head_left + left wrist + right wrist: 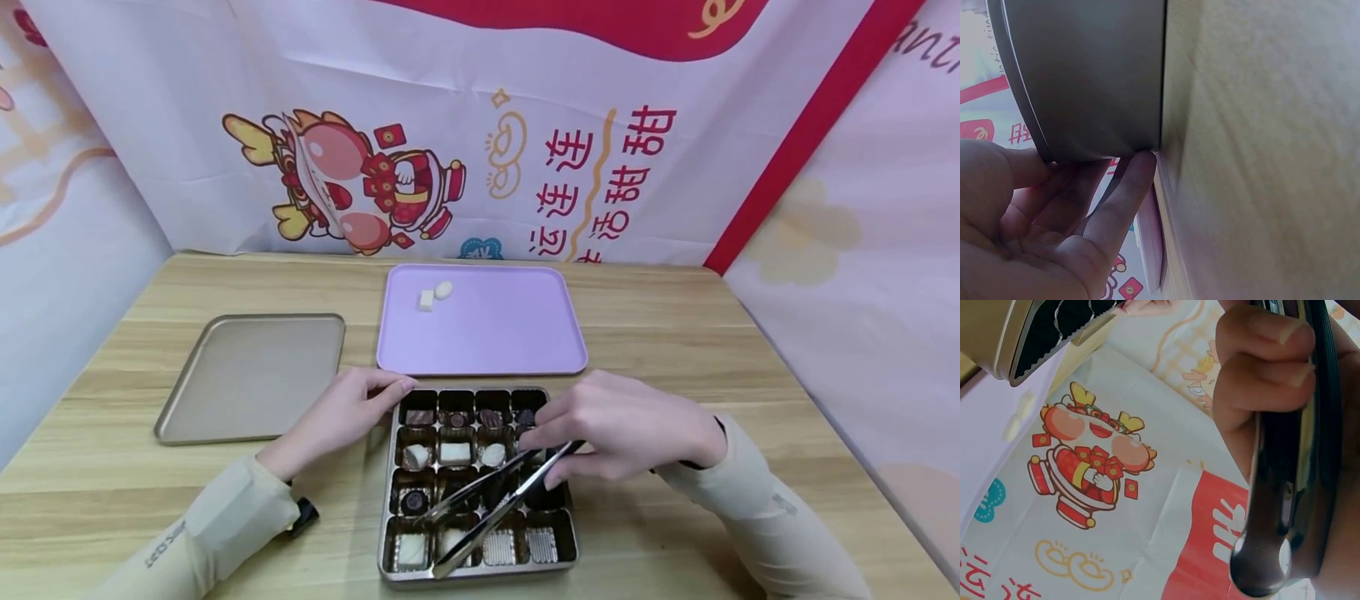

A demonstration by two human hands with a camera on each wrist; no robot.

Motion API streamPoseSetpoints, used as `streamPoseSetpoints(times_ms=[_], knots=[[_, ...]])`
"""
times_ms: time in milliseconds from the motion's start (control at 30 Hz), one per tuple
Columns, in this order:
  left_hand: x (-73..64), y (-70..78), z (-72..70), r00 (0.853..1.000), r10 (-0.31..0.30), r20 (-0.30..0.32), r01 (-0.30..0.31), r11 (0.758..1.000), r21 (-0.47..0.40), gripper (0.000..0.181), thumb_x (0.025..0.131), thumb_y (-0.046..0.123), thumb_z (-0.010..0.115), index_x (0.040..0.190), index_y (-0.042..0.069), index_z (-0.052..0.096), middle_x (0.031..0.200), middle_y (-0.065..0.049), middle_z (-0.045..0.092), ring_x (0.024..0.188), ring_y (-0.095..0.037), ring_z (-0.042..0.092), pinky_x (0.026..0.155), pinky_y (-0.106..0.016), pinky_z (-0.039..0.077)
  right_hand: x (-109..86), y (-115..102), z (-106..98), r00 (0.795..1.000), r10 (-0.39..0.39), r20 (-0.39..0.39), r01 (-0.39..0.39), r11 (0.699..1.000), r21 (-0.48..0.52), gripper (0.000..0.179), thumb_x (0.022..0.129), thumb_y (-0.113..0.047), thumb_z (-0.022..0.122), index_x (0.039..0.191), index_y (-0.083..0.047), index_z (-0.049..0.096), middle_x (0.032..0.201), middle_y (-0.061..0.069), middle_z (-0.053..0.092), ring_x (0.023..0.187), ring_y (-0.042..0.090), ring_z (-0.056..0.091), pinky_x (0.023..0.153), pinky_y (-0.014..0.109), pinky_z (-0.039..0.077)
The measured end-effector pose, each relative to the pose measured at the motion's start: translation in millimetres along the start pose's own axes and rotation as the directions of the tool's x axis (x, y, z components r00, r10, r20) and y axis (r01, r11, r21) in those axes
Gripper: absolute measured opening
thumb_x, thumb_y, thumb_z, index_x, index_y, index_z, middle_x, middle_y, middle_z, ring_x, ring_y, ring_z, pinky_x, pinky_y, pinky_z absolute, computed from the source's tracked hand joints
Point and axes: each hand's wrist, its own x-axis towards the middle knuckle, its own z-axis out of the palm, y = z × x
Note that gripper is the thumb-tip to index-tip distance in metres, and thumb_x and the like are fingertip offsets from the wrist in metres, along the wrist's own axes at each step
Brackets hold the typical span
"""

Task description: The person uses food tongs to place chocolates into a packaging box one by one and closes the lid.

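Note:
A metal box of chocolates (386, 533) with a divided dark insert stands at the table's near middle. Its compartments hold dark and white chocolates, and two at the front right show silvery ridged bottoms. My left hand (348, 417) grips the box's far left corner; in the left wrist view its fingers (1119, 209) bend against the box's side (1085, 75). With my right hand (615, 425) I hold metal tongs (487, 521) slantwise over the box. The spread tips point down into the front row, around a white chocolate (452, 542) partly hidden by the lower arm.
Beyond the box lies a purple tray (510, 325) bearing two white chocolates, one square (426, 300) and one oval (444, 290). To the left is a flat metal lid (255, 375). A printed cloth (465, 67) hangs behind the wooden table (675, 350).

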Motion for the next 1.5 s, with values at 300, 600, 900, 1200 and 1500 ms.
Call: streamPoseSetpoints(times_ms=[300,600,900,1200,1500], knots=[[-1.2,0.6,-3.5,1.000,0.000,-0.005,0.000,1.000,0.004,0.027,0.103,0.025,0.055,0.118,0.009,0.072,0.119,-0.008,0.068,0.111,-0.026,0.061,0.097,-0.050,0.045,-1.6,17,-4,0.997,0.055,-0.046,-0.049,0.990,0.132,0.034,0.093,-0.030,0.070,0.117,-0.006,0.070,0.093,-0.006,0.067,0.077,-0.001,0.059,0.069,0.020,0.051],[-2.2,3.5,-4.2,1.000,-0.009,0.001,0.009,1.000,-0.006,0.026,0.103,0.026,0.055,0.115,0.012,0.074,0.112,-0.004,0.070,0.070,-0.017,0.054,0.081,-0.042,0.048,-11.4,54,-2,0.933,0.285,-0.221,-0.257,0.955,0.150,0.033,0.087,-0.026,0.076,0.112,-0.005,0.071,0.099,-0.002,0.070,0.077,0.005,0.062,0.069,0.028,0.053],[-4.0,0.0,-1.9,1.000,-0.024,0.001,0.024,1.000,-0.012,0.028,0.102,0.023,0.056,0.120,0.007,0.070,0.120,-0.010,0.067,0.115,-0.028,0.060,0.100,-0.051,0.042,17.5,113,18,0.739,0.632,-0.234,-0.651,0.759,-0.008,0.031,0.093,-0.038,0.069,0.107,-0.010,0.071,0.082,-0.004,0.065,0.058,0.009,0.052,0.057,0.032,0.046],[-3.2,-0.6,0.6,1.000,-0.011,-0.003,0.011,1.000,-0.016,0.028,0.102,0.024,0.056,0.119,0.007,0.071,0.119,-0.009,0.067,0.111,-0.026,0.062,0.097,-0.049,0.045,73.3,134,36,0.603,0.789,-0.119,-0.797,0.590,-0.130,0.036,0.094,-0.035,0.066,0.069,-0.011,0.056,0.058,0.001,0.051,0.049,0.017,0.046,0.046,0.034,0.041],[-2.3,0.6,-0.3,1.000,-0.013,-0.007,0.013,1.000,-0.008,0.028,0.102,0.025,0.056,0.119,0.008,0.071,0.119,-0.009,0.068,0.113,-0.027,0.061,0.099,-0.051,0.043,103.3,134,50,0.560,0.822,-0.106,-0.825,0.542,-0.160,0.028,0.086,-0.035,0.076,0.079,-0.009,0.065,0.068,0.002,0.059,0.058,0.020,0.054,0.047,0.035,0.046]])
